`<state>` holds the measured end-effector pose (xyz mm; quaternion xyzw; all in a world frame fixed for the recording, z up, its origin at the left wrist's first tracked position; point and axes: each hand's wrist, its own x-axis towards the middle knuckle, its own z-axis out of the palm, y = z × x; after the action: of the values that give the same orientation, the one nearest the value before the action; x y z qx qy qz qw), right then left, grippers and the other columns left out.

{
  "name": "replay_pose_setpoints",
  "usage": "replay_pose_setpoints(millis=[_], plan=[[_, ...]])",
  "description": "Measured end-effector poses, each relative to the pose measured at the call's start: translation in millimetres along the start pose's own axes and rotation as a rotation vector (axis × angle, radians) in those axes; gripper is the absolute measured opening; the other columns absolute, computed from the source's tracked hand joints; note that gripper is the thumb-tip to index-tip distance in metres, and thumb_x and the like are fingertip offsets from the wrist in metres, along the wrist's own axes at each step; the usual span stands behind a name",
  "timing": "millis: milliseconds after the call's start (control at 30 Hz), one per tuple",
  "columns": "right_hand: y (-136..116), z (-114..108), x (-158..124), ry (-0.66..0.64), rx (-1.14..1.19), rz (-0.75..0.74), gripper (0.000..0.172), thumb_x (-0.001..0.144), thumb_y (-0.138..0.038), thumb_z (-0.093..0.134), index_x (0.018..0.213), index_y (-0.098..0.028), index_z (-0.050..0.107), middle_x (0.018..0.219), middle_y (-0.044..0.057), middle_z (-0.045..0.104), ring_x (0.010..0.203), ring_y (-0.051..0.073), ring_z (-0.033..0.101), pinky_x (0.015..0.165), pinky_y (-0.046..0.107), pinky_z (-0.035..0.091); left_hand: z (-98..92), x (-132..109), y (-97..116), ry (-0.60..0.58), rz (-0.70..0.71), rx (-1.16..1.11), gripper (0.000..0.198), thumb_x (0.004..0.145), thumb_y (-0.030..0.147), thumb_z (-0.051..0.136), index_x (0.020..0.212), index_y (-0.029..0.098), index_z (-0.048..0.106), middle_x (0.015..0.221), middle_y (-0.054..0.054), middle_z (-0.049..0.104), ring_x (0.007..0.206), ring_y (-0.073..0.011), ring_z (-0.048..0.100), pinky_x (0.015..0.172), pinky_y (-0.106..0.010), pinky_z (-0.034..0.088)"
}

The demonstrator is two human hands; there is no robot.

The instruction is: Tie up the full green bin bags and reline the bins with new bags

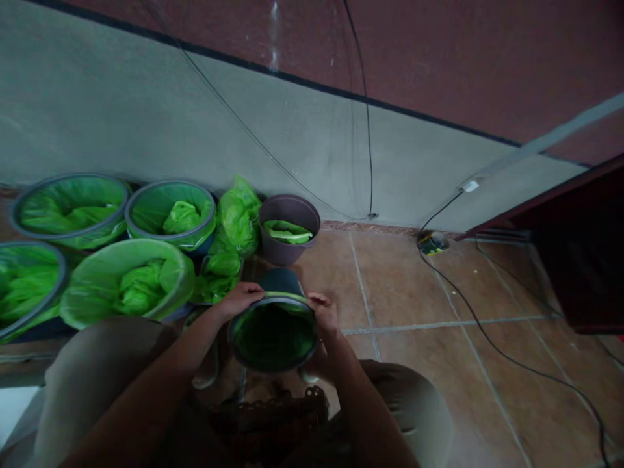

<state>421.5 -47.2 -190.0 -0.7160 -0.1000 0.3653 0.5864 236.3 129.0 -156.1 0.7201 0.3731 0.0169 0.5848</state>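
Between my knees a small bucket [280, 281] is tilted so that its mouth faces me. A green plastic bag [273, 333] lines its dark inside, with an edge folded over the rim. My left hand [244, 297] pinches the lined rim at the upper left. At the upper right, my right hand [325, 313] has its fingers closed on the same rim. Just beyond stands a purple-brown pot [281, 252] with a folded green bag [287, 232] inside. The bucket's bottom end is turned away from me.
Several bins with green liners, such as one grey-rimmed bin [210, 224], stand at the left along the wall. A full green bag [237, 218] leans beside them. A black cable [468, 305] crosses the tiled floor [404, 286] at right, near a small tin [433, 243].
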Motion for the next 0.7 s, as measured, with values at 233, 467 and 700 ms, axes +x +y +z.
replay_pose_setpoints(millis=[233, 467, 700], plan=[[-13.4, 21.4, -12.1, -0.219, -0.15, -0.036, 0.031, 0.063, -0.043, 0.069, 0.081, -0.017, 0.07, 0.08, 0.003, 0.07, 0.077, 0.018, 0.062, 0.075, 0.03, 0.05, 19.5, 5.2, 9.5, -0.002, 0.07, 0.086, 0.028, 0.07, 0.042, 0.055, 0.068, 0.016, 0.066, 0.06, 0.002, 0.058, 0.061, -0.0137, 0.05, 0.06, -0.025, 0.038], [-9.0, 32.1, -12.4, -0.196, -0.009, -0.005, 0.032, 0.058, -0.035, 0.072, 0.084, -0.016, 0.068, 0.073, 0.001, 0.068, 0.064, 0.014, 0.058, 0.063, 0.027, 0.048, 22.1, 12.1, 11.8, -0.027, 0.159, 0.257, 0.035, 0.079, 0.045, 0.05, 0.074, 0.016, 0.068, 0.068, -0.001, 0.064, 0.066, -0.015, 0.056, 0.064, -0.026, 0.039], [-4.7, -5.7, 8.9, 0.002, 0.108, -0.06, 0.024, 0.056, -0.025, 0.073, 0.079, -0.019, 0.067, 0.079, 0.001, 0.069, 0.074, 0.015, 0.062, 0.071, 0.027, 0.051, 7.6, 11.7, -7.8, 0.062, -0.051, 0.029, 0.045, 0.077, 0.057, 0.051, 0.077, 0.017, 0.07, 0.069, -0.001, 0.067, 0.069, -0.0184, 0.061, 0.064, -0.027, 0.044]])
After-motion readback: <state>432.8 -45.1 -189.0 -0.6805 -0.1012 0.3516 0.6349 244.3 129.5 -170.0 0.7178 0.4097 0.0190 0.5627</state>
